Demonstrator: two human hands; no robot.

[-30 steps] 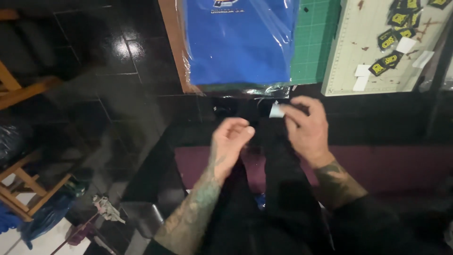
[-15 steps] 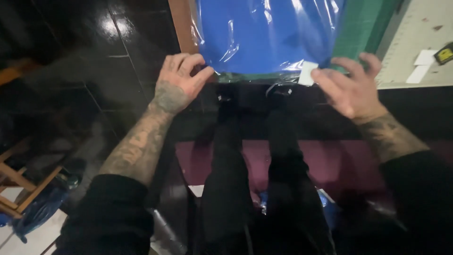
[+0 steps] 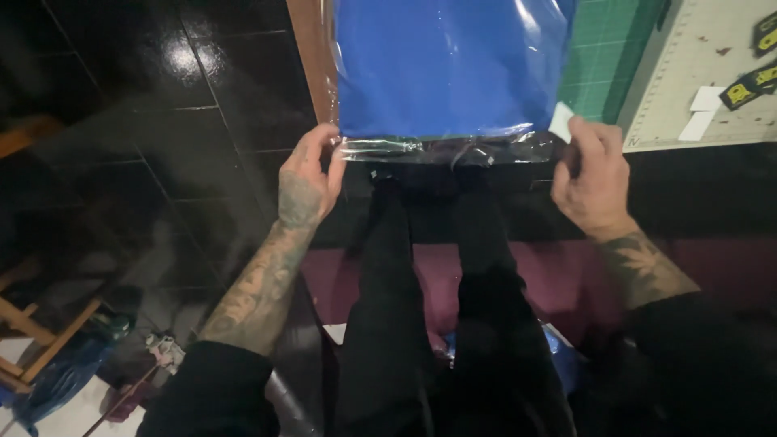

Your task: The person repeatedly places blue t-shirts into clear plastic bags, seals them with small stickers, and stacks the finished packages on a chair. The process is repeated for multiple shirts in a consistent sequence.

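green cutting mat (image 3: 603,57), dark tiled floor (image 3: 162,89)

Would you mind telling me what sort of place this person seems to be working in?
Probably a small craft or garment-packing workspace. A green cutting mat lies beside a pale gridded mat carrying small black-and-yellow patches, and both hands hold a clear plastic bag with a folded blue cloth inside at the table's edge.

Clear-wrapped blue package (image 3: 449,69), white labels (image 3: 706,99)
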